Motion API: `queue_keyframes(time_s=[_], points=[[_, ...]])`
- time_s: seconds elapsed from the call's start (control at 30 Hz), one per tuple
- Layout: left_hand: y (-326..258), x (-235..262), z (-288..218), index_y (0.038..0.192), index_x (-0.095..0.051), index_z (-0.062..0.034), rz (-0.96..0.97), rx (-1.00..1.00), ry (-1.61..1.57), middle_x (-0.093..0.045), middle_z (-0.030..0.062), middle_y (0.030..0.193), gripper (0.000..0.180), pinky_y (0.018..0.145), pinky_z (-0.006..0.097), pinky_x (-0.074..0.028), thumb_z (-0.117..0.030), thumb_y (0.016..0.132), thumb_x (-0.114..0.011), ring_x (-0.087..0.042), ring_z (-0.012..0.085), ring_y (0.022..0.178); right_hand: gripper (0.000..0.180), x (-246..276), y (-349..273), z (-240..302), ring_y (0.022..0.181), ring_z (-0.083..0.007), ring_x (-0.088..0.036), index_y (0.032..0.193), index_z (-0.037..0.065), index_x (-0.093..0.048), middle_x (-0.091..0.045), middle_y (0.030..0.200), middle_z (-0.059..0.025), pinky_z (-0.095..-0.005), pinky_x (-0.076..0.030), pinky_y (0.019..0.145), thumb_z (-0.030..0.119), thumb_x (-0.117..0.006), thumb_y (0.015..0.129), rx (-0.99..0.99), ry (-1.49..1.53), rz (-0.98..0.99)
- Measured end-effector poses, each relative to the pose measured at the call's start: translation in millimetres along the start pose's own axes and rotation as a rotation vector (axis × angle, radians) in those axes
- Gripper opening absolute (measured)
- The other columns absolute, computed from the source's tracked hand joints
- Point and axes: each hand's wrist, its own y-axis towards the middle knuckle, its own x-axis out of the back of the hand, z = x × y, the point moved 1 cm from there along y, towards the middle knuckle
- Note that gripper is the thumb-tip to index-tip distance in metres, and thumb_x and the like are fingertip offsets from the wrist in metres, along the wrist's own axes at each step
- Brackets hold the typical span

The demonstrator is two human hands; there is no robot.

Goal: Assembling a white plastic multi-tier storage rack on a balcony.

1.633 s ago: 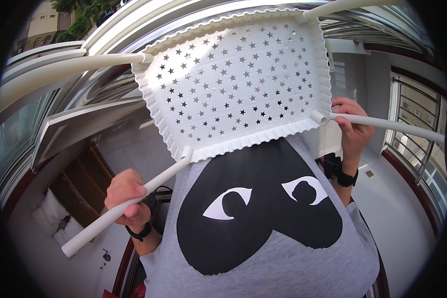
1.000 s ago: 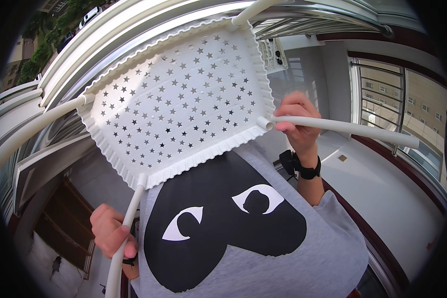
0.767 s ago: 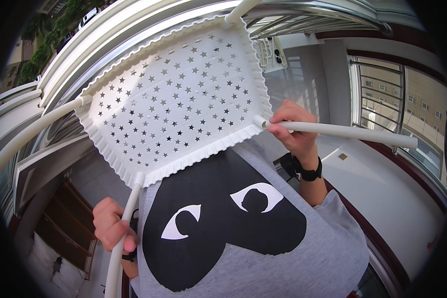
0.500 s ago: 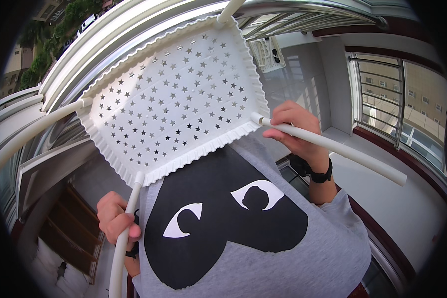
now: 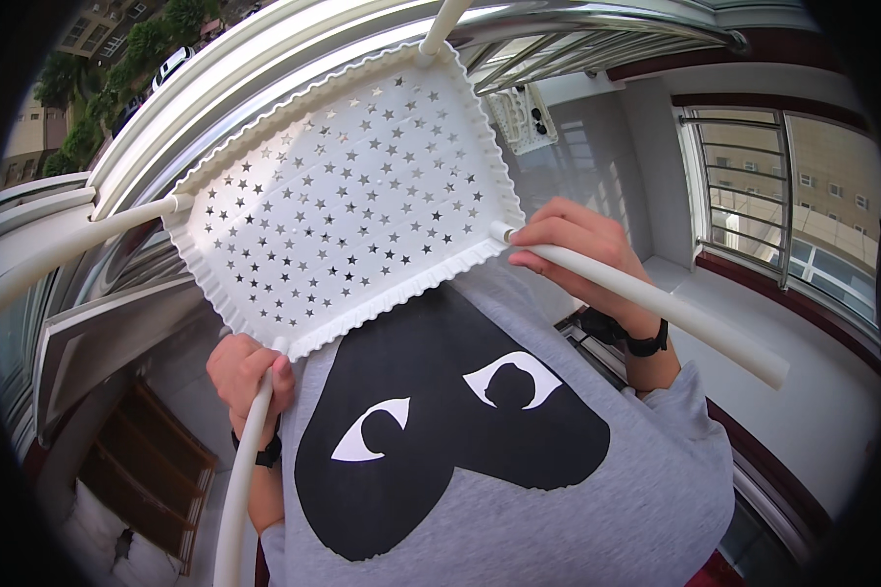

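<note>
Left hand (image 5: 250,377) grips one tube (image 5: 235,494), right hand (image 5: 585,245) pinches another tube (image 5: 680,311) by the tray (image 5: 392,296); railing (image 5: 646,41), window frame (image 5: 191,112) beyond.

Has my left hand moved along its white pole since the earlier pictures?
Yes: against the white tray, your left hand has moved up its white pole, toward the tray's corner.

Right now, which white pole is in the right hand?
The pole by the lower right corner of the tray. The left hand grips the lower left pole; no hand touches the upper poles.
</note>
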Motion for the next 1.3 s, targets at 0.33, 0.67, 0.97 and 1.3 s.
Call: queue_keyframes(time_s=[0.33,0.67,0.97,1.3], points=[[7.5,-4.4,13.6,0.059,-0.045,-0.0069,0.135,-0.042,0.317,-0.052,0.0071,0.069,0.024,0.086,0.042,-0.032,-0.021,0.077,-0.054,-0.053,0.025,0.079,0.014,4.3,2.0,9.0,0.063,-0.0182,-0.059,0.09,0.0,-0.067,-0.063,0.079,-0.0078,-0.0273,-0.046,0.056,0.004,-0.064,0.076,-0.005,-0.011,0.018],[7.0,-10.5,18.7,0.057,-0.04,-0.0049,0.141,0.001,0.308,-0.045,0.0095,0.06,0.023,0.093,0.044,-0.033,-0.016,0.073,-0.05,-0.048,0.0258,0.066,0.012,5.2,16.5,13.1,0.055,-0.0264,-0.055,0.079,0.003,-0.056,-0.054,0.064,-0.0085,-0.0351,-0.046,0.052,0.007,-0.067,0.079,0.002,-0.185,0.045],[2.5,-9.7,17.6,0.054,-0.035,-0.0069,0.147,-0.001,0.289,-0.042,0.0085,0.056,0.026,0.089,0.041,-0.035,-0.016,0.074,-0.049,-0.044,0.0235,0.059,0.017,6.5,19.8,25.6,0.063,-0.0275,-0.055,0.082,0.004,-0.052,-0.052,0.073,-0.0098,-0.0382,-0.044,0.056,0.015,-0.064,0.088,-0.071,-0.145,0.245],[8.0,-5.7,22.9,0.054,-0.032,-0.0073,0.129,0.045,0.234,-0.04,0.0079,0.054,0.028,0.088,0.04,-0.035,-0.016,0.076,-0.049,-0.041,0.0232,0.057,0.017,4.6,31.3,10.8,0.065,-0.027,-0.054,0.081,0.004,-0.05,-0.05,0.074,-0.0081,-0.0381,-0.044,0.057,0.013,-0.063,0.088,-0.02,-0.089,0.35]])
